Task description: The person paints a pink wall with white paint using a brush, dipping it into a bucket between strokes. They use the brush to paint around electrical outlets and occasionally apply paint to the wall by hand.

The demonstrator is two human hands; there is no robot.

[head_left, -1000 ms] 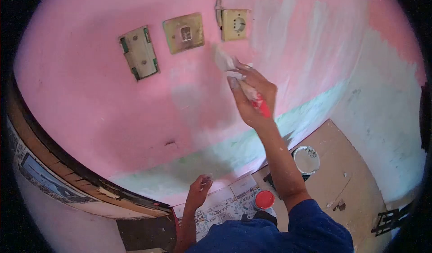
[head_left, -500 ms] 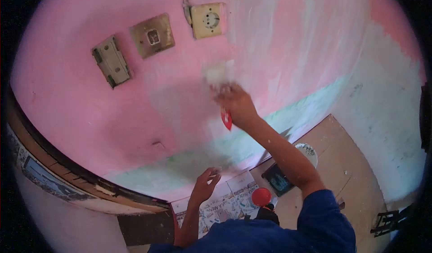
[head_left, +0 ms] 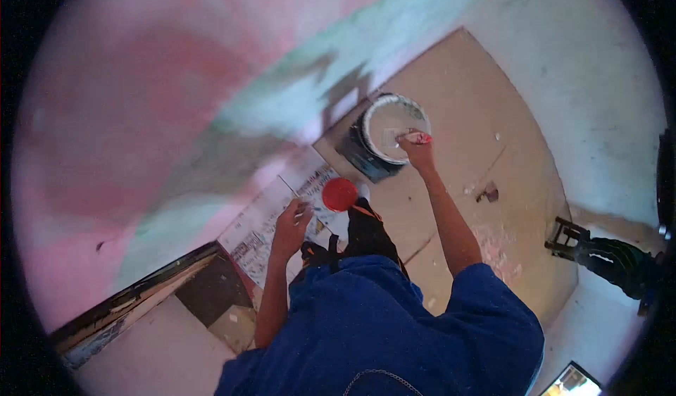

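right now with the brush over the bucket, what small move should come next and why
Probably dip the brush a little into the bucket to load it: the right hand holds it over the open mouth, pale paint shows inside, and the wall has pink showing. Whether the bristles already touch the paint, I can't tell.

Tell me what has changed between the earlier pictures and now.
The right hand has brought the brush down from the pink wall to the mouth of the paint bucket. The view has tilted downward, leaving the wall socket out of sight. The brush stays in the right hand; the left hand remains low, near the round red object.
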